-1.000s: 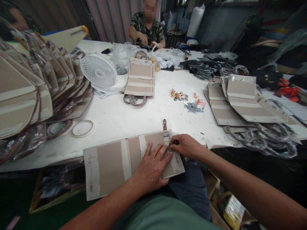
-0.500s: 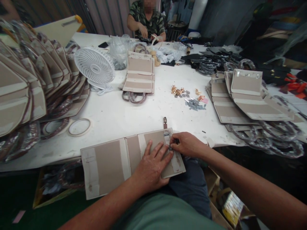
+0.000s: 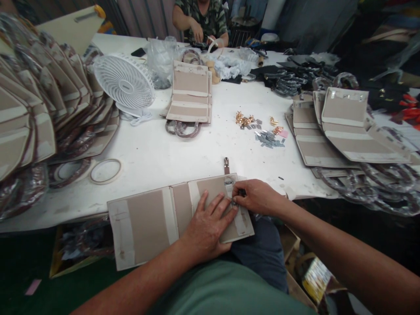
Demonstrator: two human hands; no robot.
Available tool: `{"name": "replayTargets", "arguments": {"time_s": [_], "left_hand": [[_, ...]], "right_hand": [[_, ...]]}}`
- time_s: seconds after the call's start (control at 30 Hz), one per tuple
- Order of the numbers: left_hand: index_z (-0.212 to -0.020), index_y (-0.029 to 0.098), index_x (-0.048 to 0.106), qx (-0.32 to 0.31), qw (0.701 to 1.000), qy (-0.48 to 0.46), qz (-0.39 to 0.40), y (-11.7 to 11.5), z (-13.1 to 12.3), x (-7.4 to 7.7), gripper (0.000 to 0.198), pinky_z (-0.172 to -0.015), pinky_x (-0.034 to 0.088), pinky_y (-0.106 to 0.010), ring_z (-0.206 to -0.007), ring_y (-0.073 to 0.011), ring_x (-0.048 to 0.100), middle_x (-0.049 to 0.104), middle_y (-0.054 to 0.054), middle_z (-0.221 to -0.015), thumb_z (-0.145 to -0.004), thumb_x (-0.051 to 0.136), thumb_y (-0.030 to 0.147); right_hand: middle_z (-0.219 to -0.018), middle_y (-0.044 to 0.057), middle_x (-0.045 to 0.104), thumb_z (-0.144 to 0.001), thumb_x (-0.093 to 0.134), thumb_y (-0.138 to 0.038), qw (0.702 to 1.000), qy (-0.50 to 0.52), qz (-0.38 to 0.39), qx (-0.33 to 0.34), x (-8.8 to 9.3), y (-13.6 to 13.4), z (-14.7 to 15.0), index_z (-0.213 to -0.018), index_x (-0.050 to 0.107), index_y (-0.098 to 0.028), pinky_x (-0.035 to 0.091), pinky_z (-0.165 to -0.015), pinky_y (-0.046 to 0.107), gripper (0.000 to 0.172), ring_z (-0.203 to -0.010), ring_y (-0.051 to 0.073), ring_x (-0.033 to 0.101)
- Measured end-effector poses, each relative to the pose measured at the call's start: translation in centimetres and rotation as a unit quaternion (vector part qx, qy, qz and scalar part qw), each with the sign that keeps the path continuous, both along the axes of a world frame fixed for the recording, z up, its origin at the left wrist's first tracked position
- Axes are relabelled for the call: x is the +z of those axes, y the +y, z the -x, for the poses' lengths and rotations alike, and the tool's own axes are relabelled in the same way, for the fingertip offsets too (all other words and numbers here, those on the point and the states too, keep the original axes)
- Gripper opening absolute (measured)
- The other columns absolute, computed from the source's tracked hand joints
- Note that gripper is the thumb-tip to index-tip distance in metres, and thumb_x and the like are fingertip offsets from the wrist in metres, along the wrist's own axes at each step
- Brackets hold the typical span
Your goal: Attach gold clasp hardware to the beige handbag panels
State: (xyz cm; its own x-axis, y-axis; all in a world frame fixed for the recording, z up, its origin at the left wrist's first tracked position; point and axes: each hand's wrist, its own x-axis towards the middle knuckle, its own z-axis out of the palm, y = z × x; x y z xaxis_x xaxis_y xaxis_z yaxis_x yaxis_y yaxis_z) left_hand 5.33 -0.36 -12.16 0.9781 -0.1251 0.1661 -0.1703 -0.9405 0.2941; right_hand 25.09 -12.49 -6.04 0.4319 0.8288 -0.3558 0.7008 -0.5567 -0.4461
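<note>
A beige bag panel (image 3: 149, 214) lies inside-up across the table's near edge and my lap, with white tape strips along its folds. My left hand (image 3: 210, 223) rests flat on it, fingers spread. At the panel's right end my right hand (image 3: 254, 197) is closed in a pinch against the taped strip, beside my left fingertips. What sits between the right fingers is small, dark and mostly hidden. A short brown strap with a metal clasp (image 3: 226, 164) sticks out past the panel's far edge.
Gold fittings (image 3: 244, 119) and flat grey metal plates (image 3: 269, 138) lie mid-table. Bag panels are stacked at left (image 3: 70, 92) and right (image 3: 344, 107). A white fan (image 3: 124, 85) and a tape roll (image 3: 105, 170) stand left. Across the table a person (image 3: 200, 26) works.
The camera view has shifted slightly, so the table's contents sit a little differently in the picture. Both hands keep nearly the same place on the panel.
</note>
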Motion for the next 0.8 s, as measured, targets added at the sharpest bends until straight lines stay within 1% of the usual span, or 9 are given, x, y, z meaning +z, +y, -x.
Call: {"name": "replayTargets", "arguments": {"time_s": [0.07, 0.13, 0.23, 0.33, 0.53, 0.67, 0.8], "left_hand": [[-0.155, 0.021, 0.048, 0.001, 1.000, 0.009, 0.000, -0.1, -0.1, 0.2, 0.083, -0.130, -0.005, -0.063, -0.153, -0.0362, 0.032, 0.050, -0.014, -0.158, -0.084, 0.071, 0.057], [-0.155, 0.021, 0.046, 0.002, 1.000, 0.018, 0.001, -0.1, -0.2, 0.4, 0.084, -0.130, -0.005, -0.063, -0.154, -0.0361, 0.032, 0.049, -0.014, -0.158, -0.083, 0.072, 0.056], [-0.157, 0.021, 0.044, 0.004, 1.000, 0.027, 0.002, -0.3, -0.2, 0.6, 0.085, -0.130, -0.004, -0.063, -0.154, -0.0357, 0.030, 0.046, -0.015, -0.160, -0.085, 0.071, 0.056], [-0.158, 0.021, 0.043, 0.005, 1.000, 0.025, 0.002, -0.4, -0.2, 0.5, 0.084, -0.130, -0.004, -0.063, -0.155, -0.0358, 0.028, 0.044, -0.015, -0.161, -0.086, 0.070, 0.054], [-0.155, 0.018, 0.047, 0.000, 1.000, 0.019, -0.006, -0.4, -0.3, 0.3, 0.083, -0.130, -0.006, -0.064, -0.154, -0.0369, 0.031, 0.051, -0.013, -0.157, -0.085, 0.071, 0.055], [-0.153, 0.017, 0.049, -0.003, 1.000, 0.005, -0.004, -0.3, -0.4, 0.2, 0.079, -0.130, -0.006, -0.064, -0.154, -0.0358, 0.032, 0.054, -0.012, -0.154, -0.087, 0.069, 0.055], [-0.152, 0.016, 0.051, -0.009, 1.000, -0.005, -0.001, -0.2, -0.4, -0.1, 0.078, -0.130, -0.006, -0.066, -0.153, -0.0368, 0.032, 0.055, -0.013, -0.155, -0.087, 0.069, 0.054]], "right_hand": [[-0.088, 0.001, 0.074, -0.087, 0.068, -0.021, 1.000, 0.003, -0.014, -0.018, -0.3, -0.3, 0.2, -0.098, 0.073, -0.024, 0.038, -0.068, 0.027, 0.013, -0.077, 0.018, 0.064], [-0.091, 0.001, 0.074, -0.088, 0.067, -0.022, 1.000, -0.003, -0.020, -0.024, -0.4, -0.5, 0.6, -0.102, 0.073, -0.025, 0.039, -0.069, 0.027, 0.016, -0.080, 0.019, 0.065], [-0.090, 0.001, 0.075, -0.088, 0.067, -0.025, 0.999, -0.029, -0.013, -0.013, -0.3, -0.6, 1.0, -0.095, 0.074, -0.026, 0.037, -0.068, 0.028, 0.010, -0.082, 0.020, 0.065], [-0.087, 0.001, 0.075, -0.087, 0.068, -0.024, 0.999, -0.033, -0.011, -0.017, -0.3, -0.5, 1.0, -0.092, 0.075, -0.027, 0.036, -0.066, 0.028, 0.009, -0.080, 0.020, 0.065], [-0.084, 0.000, 0.073, -0.087, 0.070, -0.021, 0.997, 0.057, -0.045, -0.029, -0.9, -0.6, 0.1, -0.091, 0.074, -0.023, 0.039, -0.065, 0.026, 0.006, -0.076, 0.017, 0.063], [-0.080, -0.001, 0.070, -0.086, 0.067, -0.013, 0.991, 0.116, -0.068, -0.023, -0.9, -0.8, -0.3, -0.090, 0.074, -0.021, 0.041, -0.066, 0.025, 0.011, -0.074, 0.016, 0.062], [-0.079, -0.001, 0.069, -0.085, 0.066, -0.012, 0.989, 0.124, -0.075, -0.028, -1.0, -0.7, -0.3, -0.089, 0.074, -0.021, 0.040, -0.065, 0.025, 0.012, -0.073, 0.016, 0.061]]}}
